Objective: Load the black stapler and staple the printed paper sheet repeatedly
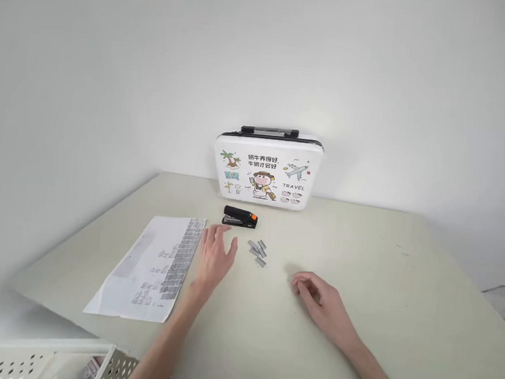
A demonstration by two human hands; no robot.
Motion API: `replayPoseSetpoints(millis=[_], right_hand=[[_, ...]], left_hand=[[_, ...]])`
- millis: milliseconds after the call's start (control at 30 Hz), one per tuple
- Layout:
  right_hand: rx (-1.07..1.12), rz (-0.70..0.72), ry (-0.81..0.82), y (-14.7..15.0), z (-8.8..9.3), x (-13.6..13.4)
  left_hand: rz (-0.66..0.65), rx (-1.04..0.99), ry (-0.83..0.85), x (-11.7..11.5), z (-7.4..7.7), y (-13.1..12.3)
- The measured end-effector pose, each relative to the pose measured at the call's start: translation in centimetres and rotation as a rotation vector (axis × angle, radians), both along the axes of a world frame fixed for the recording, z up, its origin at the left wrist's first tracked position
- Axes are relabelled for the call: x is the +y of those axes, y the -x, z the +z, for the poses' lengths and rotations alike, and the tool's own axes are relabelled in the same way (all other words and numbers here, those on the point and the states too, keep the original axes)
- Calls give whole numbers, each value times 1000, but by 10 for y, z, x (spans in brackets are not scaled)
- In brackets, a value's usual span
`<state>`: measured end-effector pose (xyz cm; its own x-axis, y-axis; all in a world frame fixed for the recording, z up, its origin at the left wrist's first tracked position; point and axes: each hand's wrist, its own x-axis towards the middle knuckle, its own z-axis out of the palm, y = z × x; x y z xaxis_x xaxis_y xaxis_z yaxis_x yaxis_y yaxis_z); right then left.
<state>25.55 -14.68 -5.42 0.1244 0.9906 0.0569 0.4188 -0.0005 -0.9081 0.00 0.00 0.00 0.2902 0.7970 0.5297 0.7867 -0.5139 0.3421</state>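
Observation:
My left hand [215,254] is over the table with its fingers apart and nothing in it. Its fingertips are just in front of a black stapler [240,217] with an orange button; I cannot tell whether they touch it. To the right of that hand lie several strips of staples [258,249] in a loose pile. A printed sheet of paper [143,268] lies flat to its left. My right hand [320,301] rests on the table right of the staples, fingers curled loosely with a gap between thumb and forefinger. Nothing shows in it.
A white travel case [268,170] with cartoon prints and a black handle stands upright at the back, against the wall. The pale table [382,266] has a front left edge, below which sits a white perforated basket [43,360] with small items inside.

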Motion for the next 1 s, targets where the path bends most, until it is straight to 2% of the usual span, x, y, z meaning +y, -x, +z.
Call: replayPoseSetpoints(millis=[133,233,333,433,567,700,867,1000], right_hand=[[12,-17,-2,3,4,1],[18,-18,-6,4,6,1],[27,-17,-13,4,7,0],[26,-15,-6,4,7,0],[40,-11,12,4,5,1],[61,-12,2,3,3,2],[83,-6,-9,3,7,2],[5,-31,-59,3,18,2]], left_hand=[[-13,1,-18,57,-14,7],[-107,-39,133,88,-16,9],[-183,-84,309,107,-15,12],[-181,-123,361,115,-15,15],[-166,-182,406,119,-13,16],[-95,-269,430,113,-12,13],[-57,-424,432,84,-10,3],[-98,-498,416,51,6,-9]])
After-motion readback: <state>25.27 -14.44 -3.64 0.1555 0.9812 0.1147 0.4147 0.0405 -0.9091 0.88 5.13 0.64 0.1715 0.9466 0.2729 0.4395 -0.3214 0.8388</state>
